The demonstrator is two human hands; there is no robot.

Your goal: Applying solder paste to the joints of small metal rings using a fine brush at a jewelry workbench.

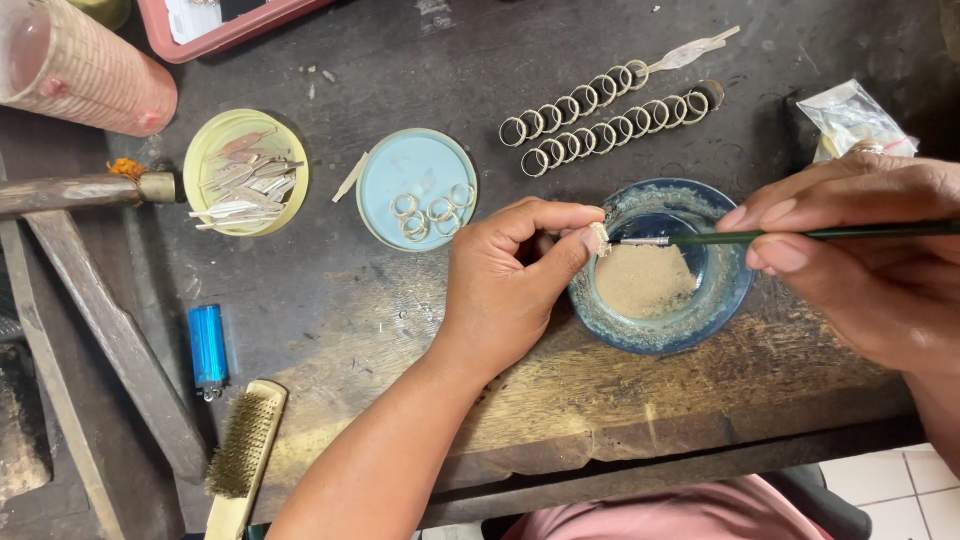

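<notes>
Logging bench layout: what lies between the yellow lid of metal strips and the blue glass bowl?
In the head view, a light-blue lid holding small rings lies between the yellow lid and the blue bowl, beside the left hand.

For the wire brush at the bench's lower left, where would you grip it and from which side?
Grip the wire brush by its bare wooden handle at the near end, coming from the bench's front edge. The bristles fill the far half, and the blue lighter lies beside that end.
</notes>
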